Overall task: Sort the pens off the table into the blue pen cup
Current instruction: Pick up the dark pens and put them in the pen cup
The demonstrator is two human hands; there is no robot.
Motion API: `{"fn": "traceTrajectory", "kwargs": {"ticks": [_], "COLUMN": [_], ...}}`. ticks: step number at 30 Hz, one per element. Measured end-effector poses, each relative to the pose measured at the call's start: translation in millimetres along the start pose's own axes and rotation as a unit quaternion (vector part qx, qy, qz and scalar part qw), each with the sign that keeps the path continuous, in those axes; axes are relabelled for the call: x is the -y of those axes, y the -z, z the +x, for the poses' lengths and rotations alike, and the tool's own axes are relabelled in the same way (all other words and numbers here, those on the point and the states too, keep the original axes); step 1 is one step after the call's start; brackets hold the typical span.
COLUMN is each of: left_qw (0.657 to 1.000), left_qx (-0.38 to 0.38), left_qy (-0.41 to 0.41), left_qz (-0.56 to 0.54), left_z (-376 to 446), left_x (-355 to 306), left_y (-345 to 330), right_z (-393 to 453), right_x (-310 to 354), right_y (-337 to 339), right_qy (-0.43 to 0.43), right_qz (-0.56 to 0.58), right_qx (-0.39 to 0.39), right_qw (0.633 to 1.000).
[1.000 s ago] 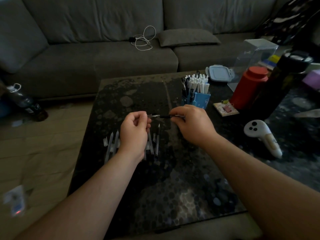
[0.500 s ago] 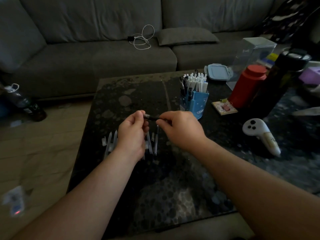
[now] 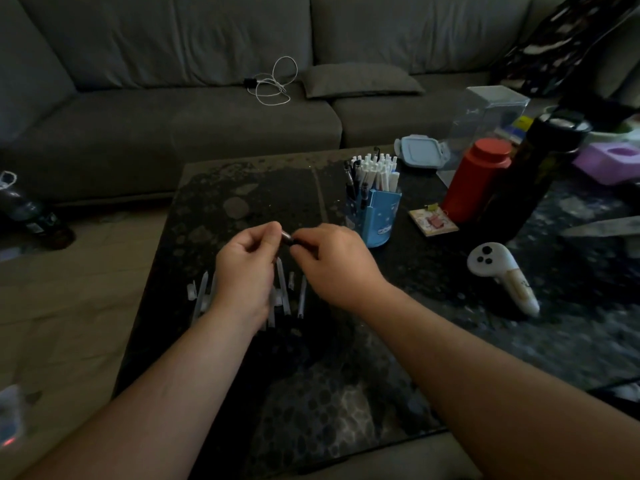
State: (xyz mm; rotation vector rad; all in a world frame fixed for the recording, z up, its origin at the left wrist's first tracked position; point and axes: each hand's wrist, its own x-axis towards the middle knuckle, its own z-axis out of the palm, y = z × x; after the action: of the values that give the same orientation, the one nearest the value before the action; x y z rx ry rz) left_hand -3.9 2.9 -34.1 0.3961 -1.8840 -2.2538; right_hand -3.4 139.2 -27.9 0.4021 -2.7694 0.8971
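Note:
My left hand (image 3: pixel 247 268) and my right hand (image 3: pixel 334 263) meet above the dark table (image 3: pixel 346 393), both pinching one dark pen (image 3: pixel 288 238) of which only a short stub shows between the fingers. Under my hands lie several white pens and caps (image 3: pixel 282 292), partly hidden by my left hand. The blue pen cup (image 3: pixel 381 216) stands upright just beyond my right hand, holding several white and dark pens.
A red bottle (image 3: pixel 476 181), a tall dark bottle (image 3: pixel 533 174), a small card with clips (image 3: pixel 433 220) and a white controller (image 3: pixel 502 275) stand to the right. A lidded box (image 3: pixel 420 155) sits behind the cup. A grey sofa (image 3: pixel 207 109) lies beyond.
My hands have come closer together along the dark pen, so less of it shows between them. The view has shifted slightly.

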Motion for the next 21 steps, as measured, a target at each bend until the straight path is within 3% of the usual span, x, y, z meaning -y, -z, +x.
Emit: {"fn": "traceTrajectory", "kwargs": {"ticks": [5, 8, 11, 14, 18, 21], "left_qw": [0.993, 0.977, 0.974, 0.977, 0.979, 0.976], "left_qx": [0.088, 0.115, 0.105, 0.085, 0.082, 0.077], "left_qy": [-0.05, -0.072, -0.067, -0.068, -0.055, -0.048], "left_qz": [0.062, 0.165, 0.189, 0.184, 0.18, 0.197], "left_z": [-1, -3, -3, -2, 0, 0], "left_x": [9, 13, 14, 15, 17, 16], "left_y": [2, 2, 2, 4, 7, 8], "right_z": [3, 13, 19, 20, 27, 29], "right_x": [-1, -6, -19, -31, -36, -41], "right_y": [21, 60, 88, 94, 97, 85], "right_qy": [0.055, -0.027, -0.07, -0.095, -0.133, -0.156], "right_qz": [-0.023, 0.034, 0.07, 0.073, 0.16, 0.143], "right_qx": [-0.06, -0.194, -0.323, -0.351, -0.376, -0.332], "right_qw": [0.996, 0.98, 0.941, 0.929, 0.903, 0.919]}}
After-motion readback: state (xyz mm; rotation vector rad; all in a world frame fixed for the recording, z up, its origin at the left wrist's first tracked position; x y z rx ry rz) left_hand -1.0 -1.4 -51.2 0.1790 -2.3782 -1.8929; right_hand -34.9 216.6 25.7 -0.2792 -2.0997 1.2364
